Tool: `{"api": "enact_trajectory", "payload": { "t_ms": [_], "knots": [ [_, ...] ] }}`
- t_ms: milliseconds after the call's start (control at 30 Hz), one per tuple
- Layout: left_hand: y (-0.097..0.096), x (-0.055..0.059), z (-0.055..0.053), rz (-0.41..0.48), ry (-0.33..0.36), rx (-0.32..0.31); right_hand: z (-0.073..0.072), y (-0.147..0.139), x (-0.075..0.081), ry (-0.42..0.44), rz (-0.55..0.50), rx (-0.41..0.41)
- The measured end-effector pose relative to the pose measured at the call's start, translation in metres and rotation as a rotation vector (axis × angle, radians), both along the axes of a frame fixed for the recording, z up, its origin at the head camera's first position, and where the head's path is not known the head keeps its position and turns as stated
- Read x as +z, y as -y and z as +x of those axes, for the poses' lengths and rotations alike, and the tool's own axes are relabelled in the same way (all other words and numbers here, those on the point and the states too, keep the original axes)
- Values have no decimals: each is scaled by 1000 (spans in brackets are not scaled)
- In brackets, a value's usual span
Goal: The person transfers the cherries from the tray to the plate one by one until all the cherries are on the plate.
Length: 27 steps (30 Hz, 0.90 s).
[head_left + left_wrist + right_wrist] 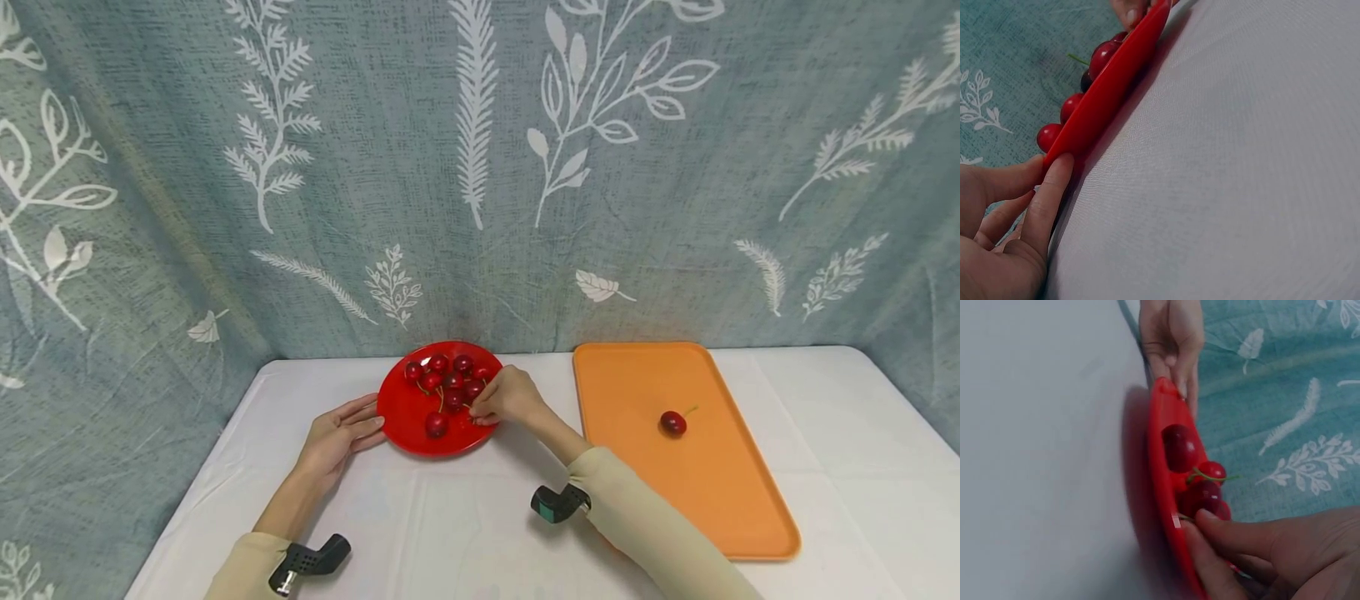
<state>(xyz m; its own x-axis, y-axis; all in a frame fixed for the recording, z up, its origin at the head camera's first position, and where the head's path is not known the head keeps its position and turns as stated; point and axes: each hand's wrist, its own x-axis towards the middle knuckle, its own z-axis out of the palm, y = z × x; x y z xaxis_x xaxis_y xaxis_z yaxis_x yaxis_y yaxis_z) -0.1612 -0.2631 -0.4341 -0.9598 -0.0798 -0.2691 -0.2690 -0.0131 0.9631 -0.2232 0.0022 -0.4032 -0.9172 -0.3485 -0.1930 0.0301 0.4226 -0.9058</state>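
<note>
Several dark red cherries point(437, 425), some with green stems, lie on a round red plate point(405, 429). At the plate's left rim, my left hand point(337, 437) holds the edge, thumb above and fingers point(1050, 194) along its underside. My right hand point(510, 396) reaches over the right side of the plate. There its thumb and forefinger point(1207, 562) pinch the green stem of a cherry point(1204, 497). Parts of the cherries behind that hand are hidden.
An orange tray point(622, 375) lies to the right, bearing one stemmed cherry point(673, 423). The right sleeve point(645, 508) crosses its near left corner. White cloth point(465, 517) covers the table, and a blue-green leaf-patterned curtain point(405, 167) hangs behind it.
</note>
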Motion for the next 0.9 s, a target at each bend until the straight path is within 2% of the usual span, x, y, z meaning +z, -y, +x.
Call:
{"api": "enact_trajectory", "payload": {
  "t_ms": [200,500,633,800,900],
  "knots": [
    [-1,-1,-2,8,-1,-7,-2,-9,6,-23,30,-4],
    [0,-2,0,4,-4,-3,1,-21,14,-95,65,158],
    [-1,-2,-1,5,-3,-3,2,-34,19,-184,83,233],
    [0,-2,-1,4,-4,-2,-8,-54,30,-374,119,331],
    [1,-2,0,6,-8,0,-15,-67,38,-412,115,344]
  ]
}}
